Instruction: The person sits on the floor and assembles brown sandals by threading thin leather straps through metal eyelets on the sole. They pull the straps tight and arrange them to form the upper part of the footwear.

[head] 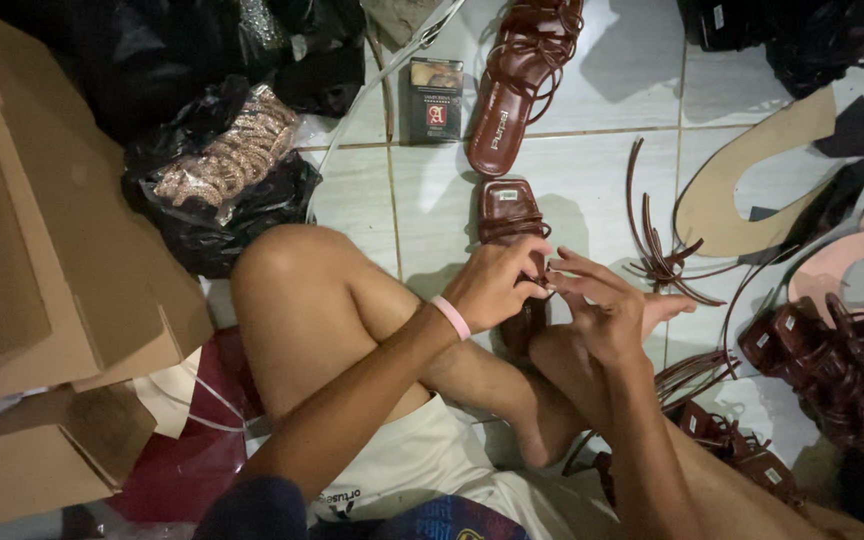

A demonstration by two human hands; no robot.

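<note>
Both hands meet over a brown sandal (512,225) lying on the tiled floor (592,170) by the crossed legs. The left hand (492,285) curls shut around its strap, steadying it; the right hand (602,305) pinches the strap end with bent fingers. Loose straps (657,250) lie just beside, within reach.

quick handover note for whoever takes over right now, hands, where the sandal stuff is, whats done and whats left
Left hand: closed on the strap end of the dark brown sandal lying on the tile floor by the crossed legs.
Right hand: fingertips pinching at the same strap spot, meeting the left hand.
Things: loose brown straps to the right of the hands; a pile of strapped sandals at far right.
Done: one finished strappy sandal lies above the one in hand.
Left: the strap work on the sandal in hand looks unfinished; the loose straps are unused.
</note>
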